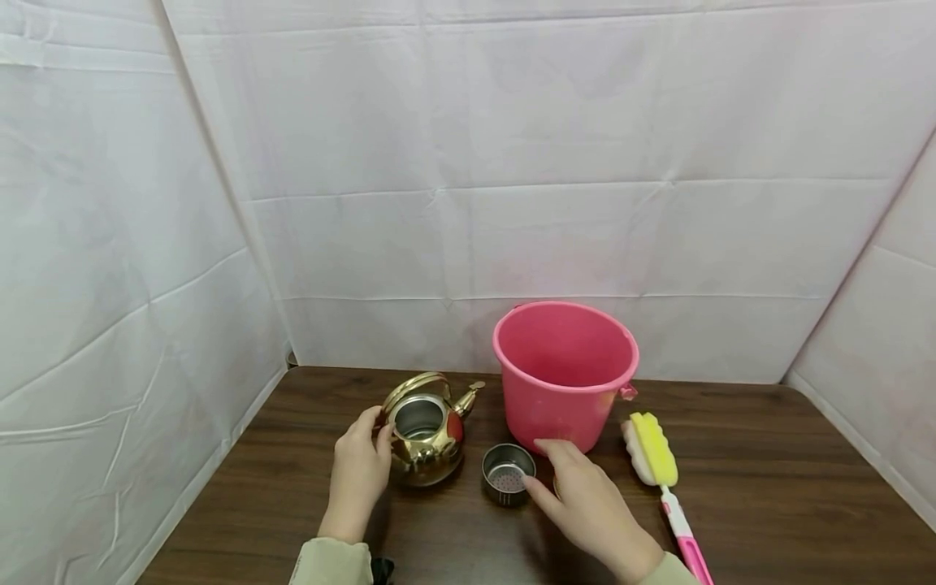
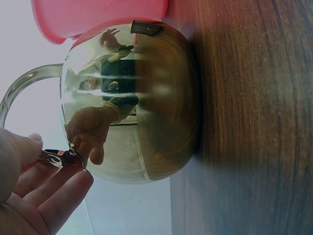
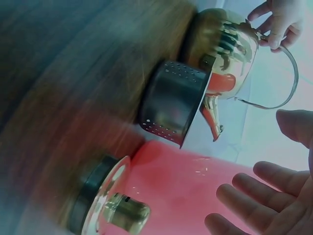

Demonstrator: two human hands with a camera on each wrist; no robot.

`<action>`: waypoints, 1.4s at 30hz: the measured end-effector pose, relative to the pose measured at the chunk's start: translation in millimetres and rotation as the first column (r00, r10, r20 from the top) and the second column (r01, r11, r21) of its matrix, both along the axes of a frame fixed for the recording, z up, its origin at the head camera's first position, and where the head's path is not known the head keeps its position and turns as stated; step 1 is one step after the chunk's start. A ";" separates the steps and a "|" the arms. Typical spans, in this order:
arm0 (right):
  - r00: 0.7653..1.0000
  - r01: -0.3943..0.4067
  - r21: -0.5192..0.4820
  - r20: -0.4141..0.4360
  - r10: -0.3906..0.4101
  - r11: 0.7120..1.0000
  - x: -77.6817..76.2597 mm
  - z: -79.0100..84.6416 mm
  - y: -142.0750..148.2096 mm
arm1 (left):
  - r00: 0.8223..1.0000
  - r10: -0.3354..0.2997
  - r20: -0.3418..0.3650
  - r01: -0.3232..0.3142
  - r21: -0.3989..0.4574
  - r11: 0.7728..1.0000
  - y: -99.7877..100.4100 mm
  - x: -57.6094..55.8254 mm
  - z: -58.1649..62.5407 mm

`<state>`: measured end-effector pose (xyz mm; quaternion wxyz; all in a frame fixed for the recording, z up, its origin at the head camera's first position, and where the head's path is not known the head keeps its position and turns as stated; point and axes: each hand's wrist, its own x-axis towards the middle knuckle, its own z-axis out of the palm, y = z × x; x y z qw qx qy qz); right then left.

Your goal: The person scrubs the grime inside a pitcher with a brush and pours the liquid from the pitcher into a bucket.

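Note:
A shiny gold teapot [image 1: 431, 459] stands lidless on the table, its spout toward the right and its arched handle [image 2: 30, 78] raised. My left hand [image 1: 360, 471] pinches the base of that handle between thumb and fingers, on the side away from the spout. To the teapot's right sits a round metal strainer basket [image 3: 171, 100] with small holes, its open side up. My right hand [image 1: 585, 500] hovers over the table beside the strainer, fingers spread and holding nothing. Below it lies a gold lid with a knob [image 3: 128, 213], mostly hidden by the hand in the head view.
A pink bucket [image 1: 556, 410] stands behind the strainer and the right hand. Farther right lies a sponge brush [image 1: 656, 455] with a yellow and white head and a pink and white handle. White cloth [image 1: 468, 244] walls off the back and sides of the dark wooden table [image 1: 790, 487].

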<state>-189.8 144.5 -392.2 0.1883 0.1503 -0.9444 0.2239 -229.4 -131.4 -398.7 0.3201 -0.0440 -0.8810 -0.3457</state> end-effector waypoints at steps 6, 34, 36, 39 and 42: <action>1.000 -0.027 -0.008 -0.008 0.027 1.000 -5.5 2.8 -4.9 | 1.000 0.003 -0.004 -0.003 -0.001 1.000 -0.1 0.5 1.1; 0.994 -0.091 -0.022 0.056 0.092 0.996 -22.1 13.0 -25.3 | 1.000 0.006 -0.006 -0.006 0.009 1.000 -0.2 0.8 1.2; 0.994 -0.094 -0.027 0.059 0.095 0.995 -23.5 13.4 -27.0 | 1.000 0.007 -0.009 -0.007 0.009 1.000 -0.1 0.8 1.3; 0.994 -0.096 -0.031 0.057 0.098 0.995 -25.0 13.8 -29.8 | 1.000 0.005 -0.014 -0.005 0.006 1.000 0.0 0.8 0.7; 0.993 -0.098 -0.042 0.062 0.100 0.994 -25.7 14.7 -32.6 | 1.000 0.002 -0.021 -0.002 0.003 1.000 0.0 0.8 0.0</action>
